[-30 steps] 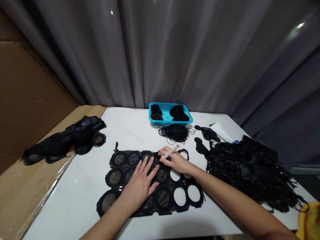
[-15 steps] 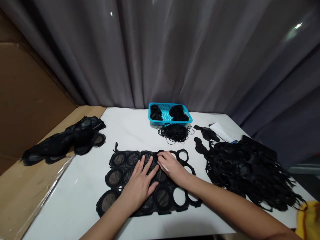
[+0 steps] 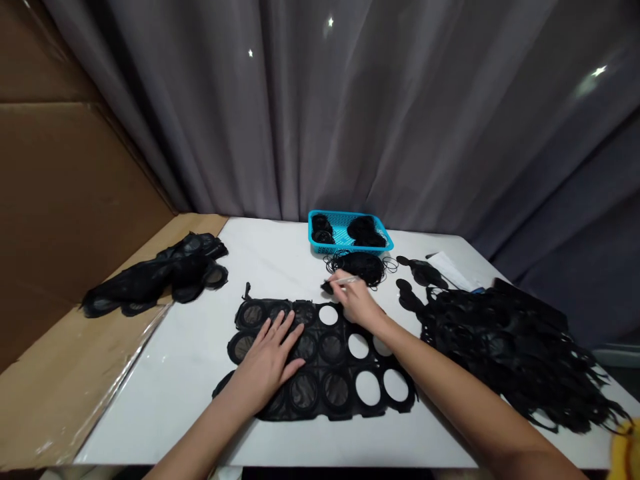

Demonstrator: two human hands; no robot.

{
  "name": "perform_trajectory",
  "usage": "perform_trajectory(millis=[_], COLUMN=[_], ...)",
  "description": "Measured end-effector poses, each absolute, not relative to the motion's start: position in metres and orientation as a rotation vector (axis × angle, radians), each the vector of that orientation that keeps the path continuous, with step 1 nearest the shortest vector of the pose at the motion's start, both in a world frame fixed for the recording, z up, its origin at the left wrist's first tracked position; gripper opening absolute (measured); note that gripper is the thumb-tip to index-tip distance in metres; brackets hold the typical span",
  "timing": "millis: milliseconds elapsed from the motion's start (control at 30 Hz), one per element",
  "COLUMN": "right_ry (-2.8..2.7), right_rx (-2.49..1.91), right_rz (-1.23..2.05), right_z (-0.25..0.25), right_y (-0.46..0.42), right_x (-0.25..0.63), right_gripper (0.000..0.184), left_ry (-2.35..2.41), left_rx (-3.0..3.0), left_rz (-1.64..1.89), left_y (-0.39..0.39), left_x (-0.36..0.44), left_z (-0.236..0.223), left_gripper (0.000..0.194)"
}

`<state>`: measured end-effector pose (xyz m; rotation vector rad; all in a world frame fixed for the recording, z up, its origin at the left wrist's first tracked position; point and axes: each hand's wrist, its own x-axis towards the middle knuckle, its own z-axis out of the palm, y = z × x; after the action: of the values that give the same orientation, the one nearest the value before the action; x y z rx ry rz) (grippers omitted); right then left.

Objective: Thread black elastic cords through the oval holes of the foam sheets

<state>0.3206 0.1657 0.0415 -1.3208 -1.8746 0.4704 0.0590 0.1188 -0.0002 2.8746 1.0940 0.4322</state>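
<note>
A black sheet of ringed mesh discs [image 3: 320, 363] lies flat on the white table [image 3: 200, 360]; several of its rings on the right are punched out and show white. My left hand [image 3: 267, 360] lies flat on the sheet's left half, fingers spread. My right hand [image 3: 357, 303] is raised at the sheet's far edge, fingers closed round a thin white pen-like tool [image 3: 345, 281] together with a small black disc [image 3: 327, 288] at its tip.
A turquoise basket [image 3: 350, 233] with black pieces stands at the back, a tangle of thin black rings [image 3: 363, 265] in front of it. A large pile of black sheets [image 3: 505, 340] fills the right. More black mesh [image 3: 160, 277] lies on cardboard [image 3: 60, 373] at left.
My right hand has lifted from the sheet toward the far edge with a black disc, leaving one more ring open. The left hand stays pressed flat. The camera view shifted slightly.
</note>
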Motion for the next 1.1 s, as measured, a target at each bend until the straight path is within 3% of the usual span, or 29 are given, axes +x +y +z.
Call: perform_trajectory(millis=[167, 667, 900, 1100], right_ry=[-2.150, -2.123, -2.171, -2.238], right_rx=[-1.112, -1.139, -1.129, -1.182], right_rz=[0.664, 0.911, 0.875, 0.537], right_z=[0.028, 0.026, 0.029, 0.012], right_y=[0.152, 0.154, 0.153, 0.136], right_x=[0.283, 0.284, 0.285, 0.268], right_gripper=[0.012, 0.009, 0.009, 0.013], left_ry=[1.135, 1.157, 1.157, 1.214], left_rx=[2.886, 2.887, 2.878, 2.856], left_rz=[0.421, 0.403, 0.432, 0.458], left_y=[0.116, 0.113, 0.112, 0.111], left_x=[0.052, 0.054, 0.054, 0.054], left_z=[-0.003, -0.002, -0.001, -0.002], left_gripper=[0.053, 0.055, 0.053, 0.057])
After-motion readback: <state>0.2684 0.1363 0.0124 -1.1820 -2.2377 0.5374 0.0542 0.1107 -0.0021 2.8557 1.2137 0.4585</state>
